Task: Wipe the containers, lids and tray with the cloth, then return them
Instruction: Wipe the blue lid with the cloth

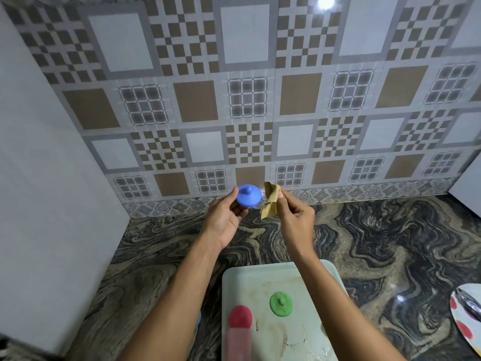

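Your left hand [223, 217] holds blue lid [249, 195]; right hand [295, 217] pinches cloth [270, 203] just beside it. Lid-wiping step: bring cloth onto lid, rub; tray [260, 272] waits.

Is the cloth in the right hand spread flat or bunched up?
Bunched up. The right hand pinches the tan cloth into a crumpled, folded strip that hangs beside the blue lid, not opened flat.

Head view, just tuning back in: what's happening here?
The person's left hand holds a blue lid up over the counter, and the right hand pinches a tan cloth right beside it. Below, a green lid and a red-topped container sit on the pale tray, which shows smudges.
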